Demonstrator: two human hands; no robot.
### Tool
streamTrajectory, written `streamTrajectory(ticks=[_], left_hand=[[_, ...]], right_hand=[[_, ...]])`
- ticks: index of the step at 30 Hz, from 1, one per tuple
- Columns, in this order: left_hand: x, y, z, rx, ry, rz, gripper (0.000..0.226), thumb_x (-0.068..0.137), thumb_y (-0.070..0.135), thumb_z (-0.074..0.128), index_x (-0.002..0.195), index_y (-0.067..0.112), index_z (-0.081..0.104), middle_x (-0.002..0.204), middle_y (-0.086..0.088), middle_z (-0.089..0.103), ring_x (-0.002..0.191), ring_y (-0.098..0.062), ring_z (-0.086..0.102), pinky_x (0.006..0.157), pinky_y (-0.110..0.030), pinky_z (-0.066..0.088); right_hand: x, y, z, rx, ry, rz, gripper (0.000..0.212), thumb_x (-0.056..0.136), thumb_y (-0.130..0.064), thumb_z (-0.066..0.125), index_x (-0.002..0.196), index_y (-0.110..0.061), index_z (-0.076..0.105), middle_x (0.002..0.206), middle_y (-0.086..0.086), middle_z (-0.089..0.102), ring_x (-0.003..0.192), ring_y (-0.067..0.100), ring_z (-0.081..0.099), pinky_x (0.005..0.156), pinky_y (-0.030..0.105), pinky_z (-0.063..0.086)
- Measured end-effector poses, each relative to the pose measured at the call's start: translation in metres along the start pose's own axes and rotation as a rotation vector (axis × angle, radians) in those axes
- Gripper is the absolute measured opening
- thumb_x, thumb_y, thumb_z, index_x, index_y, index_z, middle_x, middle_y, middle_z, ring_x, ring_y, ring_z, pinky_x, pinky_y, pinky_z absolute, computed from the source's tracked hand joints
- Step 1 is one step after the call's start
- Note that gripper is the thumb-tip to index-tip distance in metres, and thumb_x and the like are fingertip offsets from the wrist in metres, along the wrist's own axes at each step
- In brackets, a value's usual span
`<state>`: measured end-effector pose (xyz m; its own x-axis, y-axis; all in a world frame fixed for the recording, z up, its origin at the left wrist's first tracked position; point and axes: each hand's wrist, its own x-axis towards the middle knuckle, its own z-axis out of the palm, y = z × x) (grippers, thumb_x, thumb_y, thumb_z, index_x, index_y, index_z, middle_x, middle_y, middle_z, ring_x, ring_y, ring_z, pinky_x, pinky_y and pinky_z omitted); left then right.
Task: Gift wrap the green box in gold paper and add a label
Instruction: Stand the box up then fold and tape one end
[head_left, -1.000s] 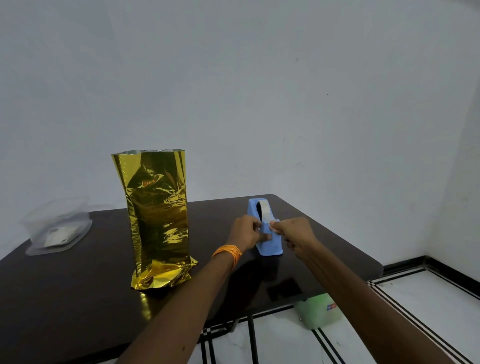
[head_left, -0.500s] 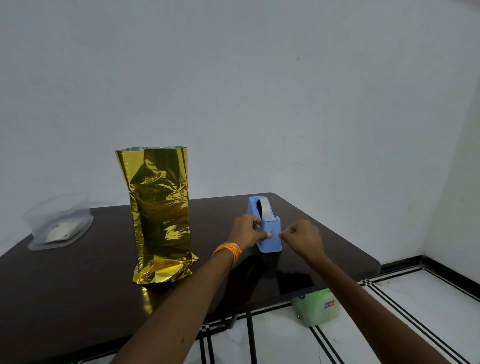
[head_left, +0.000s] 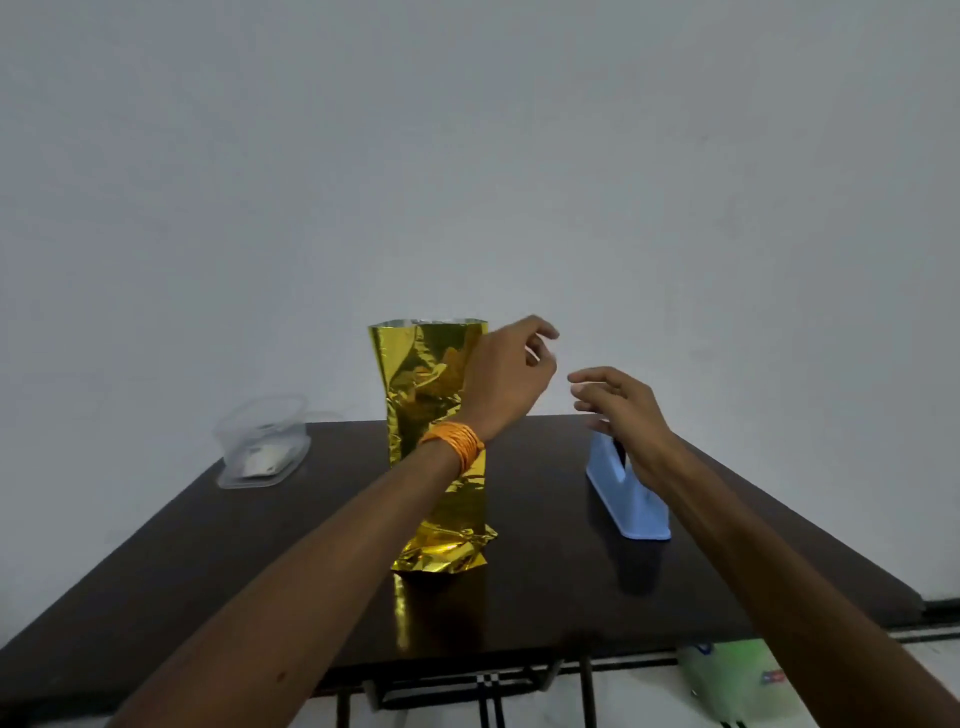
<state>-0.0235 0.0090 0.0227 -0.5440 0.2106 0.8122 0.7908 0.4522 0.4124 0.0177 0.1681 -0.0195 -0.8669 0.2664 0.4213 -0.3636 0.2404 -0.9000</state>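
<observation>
The gold-wrapped package (head_left: 426, 395) stands upright in the middle of the dark table (head_left: 260, 561); its top is open and its bottom crumpled. The green box itself is hidden from view. My left hand (head_left: 506, 374), with an orange band at the wrist, is raised beside the package's top right corner, fingers curled, pinching what looks like a small pale piece of tape. My right hand (head_left: 623, 410) hovers with fingers loosely spread above the blue tape dispenser (head_left: 631, 504), holding nothing.
A clear plastic container (head_left: 262, 441) with something white inside sits at the table's far left corner. A pale green object (head_left: 737, 675) lies on the tiled floor under the table's right front edge. A white wall stands close behind the table.
Both hands have left the tape dispenser. My left hand rose to the top of the gold package with a bit of tape; my right hand lifted and opened. The view shifted right.
</observation>
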Motion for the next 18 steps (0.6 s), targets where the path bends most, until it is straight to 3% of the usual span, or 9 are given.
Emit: streamTrajectory(ticks=[3, 6, 9, 12, 15, 18], left_hand=[[0.013, -0.001, -0.039, 0.042, 0.094, 0.058, 0.017, 0.090, 0.020, 0.063, 0.105, 0.023, 0.068, 0.082, 0.009, 0.067, 0.074, -0.005, 0.065, 0.069, -0.022, 0.056], [0.023, -0.013, -0.069, 0.113, 0.125, 0.048, 0.019, 0.090, 0.027, 0.063, 0.107, 0.022, 0.067, 0.083, 0.008, 0.068, 0.081, -0.008, 0.064, 0.078, -0.030, 0.056], [0.029, -0.032, -0.091, 0.255, -0.032, -0.034, 0.040, 0.085, 0.051, 0.059, 0.114, 0.025, 0.064, 0.096, 0.006, 0.069, 0.097, -0.014, 0.060, 0.090, -0.038, 0.049], [0.026, -0.047, -0.107, 0.415, -0.269, -0.087, 0.061, 0.067, 0.069, 0.057, 0.110, 0.026, 0.067, 0.097, 0.004, 0.071, 0.096, -0.019, 0.061, 0.090, -0.041, 0.048], [0.020, -0.058, -0.114, 0.442, -0.339, -0.072, 0.046, 0.065, 0.057, 0.069, 0.091, 0.020, 0.073, 0.080, 0.003, 0.068, 0.084, -0.021, 0.062, 0.084, -0.045, 0.052], [0.015, -0.059, -0.119, 0.294, -0.317, -0.043, 0.031, 0.071, 0.043, 0.077, 0.087, 0.017, 0.075, 0.084, 0.001, 0.070, 0.080, -0.017, 0.062, 0.079, -0.044, 0.055]], right_hand=[[0.011, -0.013, 0.028, 0.026, -0.081, -0.076, 0.017, 0.095, -0.024, 0.063, 0.110, -0.026, 0.071, 0.110, -0.003, 0.071, 0.103, 0.013, 0.068, 0.092, 0.032, 0.056], [0.020, -0.024, 0.050, 0.055, -0.158, -0.115, 0.022, 0.097, -0.024, 0.060, 0.118, -0.026, 0.067, 0.114, 0.001, 0.070, 0.106, 0.012, 0.068, 0.099, 0.036, 0.054], [0.027, -0.033, 0.067, 0.083, -0.217, -0.131, 0.026, 0.100, -0.022, 0.054, 0.126, -0.024, 0.061, 0.114, 0.006, 0.071, 0.107, 0.015, 0.068, 0.101, 0.038, 0.051], [0.030, -0.039, 0.080, 0.054, -0.234, -0.153, 0.028, 0.102, -0.020, 0.049, 0.130, -0.022, 0.056, 0.108, 0.008, 0.072, 0.106, 0.016, 0.068, 0.103, 0.040, 0.048], [0.033, -0.039, 0.088, -0.030, -0.267, -0.159, 0.030, 0.105, -0.023, 0.042, 0.133, -0.021, 0.051, 0.101, 0.011, 0.073, 0.106, 0.017, 0.066, 0.109, 0.042, 0.043], [0.035, -0.037, 0.093, -0.071, -0.317, -0.162, 0.033, 0.103, -0.033, 0.038, 0.133, -0.025, 0.048, 0.099, 0.011, 0.075, 0.107, 0.017, 0.066, 0.111, 0.044, 0.038]])
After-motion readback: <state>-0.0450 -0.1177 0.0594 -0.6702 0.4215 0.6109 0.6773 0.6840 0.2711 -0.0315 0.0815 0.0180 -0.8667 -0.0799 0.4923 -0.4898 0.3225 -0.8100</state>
